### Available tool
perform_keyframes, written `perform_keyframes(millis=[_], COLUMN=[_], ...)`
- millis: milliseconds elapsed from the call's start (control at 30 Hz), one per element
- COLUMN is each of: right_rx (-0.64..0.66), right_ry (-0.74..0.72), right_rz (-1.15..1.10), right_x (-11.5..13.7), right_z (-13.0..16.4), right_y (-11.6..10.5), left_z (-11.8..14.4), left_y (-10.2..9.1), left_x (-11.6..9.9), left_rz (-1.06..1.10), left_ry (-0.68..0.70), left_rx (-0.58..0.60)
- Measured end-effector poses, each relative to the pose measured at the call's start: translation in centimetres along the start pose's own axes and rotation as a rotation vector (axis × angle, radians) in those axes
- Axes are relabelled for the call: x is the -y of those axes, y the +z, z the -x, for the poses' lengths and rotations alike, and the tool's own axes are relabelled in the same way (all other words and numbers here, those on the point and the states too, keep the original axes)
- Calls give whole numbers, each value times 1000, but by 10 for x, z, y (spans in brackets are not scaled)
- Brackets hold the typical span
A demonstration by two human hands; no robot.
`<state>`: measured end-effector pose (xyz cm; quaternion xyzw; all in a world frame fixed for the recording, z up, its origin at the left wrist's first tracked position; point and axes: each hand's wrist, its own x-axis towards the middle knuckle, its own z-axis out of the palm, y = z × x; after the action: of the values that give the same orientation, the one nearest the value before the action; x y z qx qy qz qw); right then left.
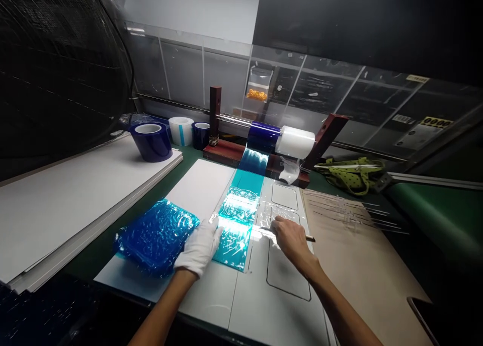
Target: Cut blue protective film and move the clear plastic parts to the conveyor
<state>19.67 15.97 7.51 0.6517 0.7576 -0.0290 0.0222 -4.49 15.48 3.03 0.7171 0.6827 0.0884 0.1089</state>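
A strip of glossy blue film (244,184) runs from the blue roll (264,135) down onto a white board (211,295). Lying at the strip's left edge, my left hand (199,248) wears a white glove, its fingers stretched out and touching the film. My bare right hand (292,238) is closed around a knife (310,239), whose thin blade points left to the strip's right edge; glare blurs the blade tip. Left of the glove sits a stack of cut blue film pieces (156,235). Black rounded outlines mark the board under my right hand.
A red stand (226,154) carries the blue roll and a white roll (296,142). More tape rolls (151,147) stand at the left, one on stacked white sheets (83,200). To the right lie a brown board (362,265), thin wires (350,210) and a green dotted bag (347,175).
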Motion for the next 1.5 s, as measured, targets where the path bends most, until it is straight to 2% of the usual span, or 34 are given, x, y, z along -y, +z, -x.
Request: perform_keyframes(millis=[67,167,367,567,667,800,867,933,1000,1067,1100,1200,1267,1300,1333,1400,1500], right_rx=[1,11,4,-6,56,208,231,218,208,210,215,238,229,209,181,124,84], right_ry=[54,104,118,110,128,153,183,221,245,247,242,205,183,185,200,266,371], right_rz=[-41,-137,-360,-658,-863,-1175,-1293,-1379,-1439,-1520,-1568,-1675,-1680,-1668,-1648,-1592,-1517], right_x=[-5,0,25,17,12,23,30,34,35,35,36,43,47,47,47,44,35], right_z=[14,27,29,41,54,72,81,91,100,109,113,121,124,125,125,125,124], right_y=[3,12,24,10,14,37,48,53,50,39,32,7,-6,-10,-13,-14,-6], left_z=[4,19,46,41,43,72,94,115,130,135,134,125,117,114,109,99,79], left_y=[-2,-1,23,22,23,39,44,42,31,15,6,-25,-49,-62,-75,-99,-127], left_x=[0,-6,-24,-24,-25,-40,-48,-50,-44,-33,-26,-11,-1,5,12,30,63], left_rz=[0,-5,-61,-161,-209,-233,-223,-120,111,465,665,1213,1386,1409,1401,1328,1202], left_ry=[23,73,94,83,89,114,163,211,147,-24,-109,-258,-318,-347,-365,-385,-395], left_rx=[3,23,111,-28,-109,-179,-192,-222,-252,-251,-214,65,204,195,138,-50,-250])
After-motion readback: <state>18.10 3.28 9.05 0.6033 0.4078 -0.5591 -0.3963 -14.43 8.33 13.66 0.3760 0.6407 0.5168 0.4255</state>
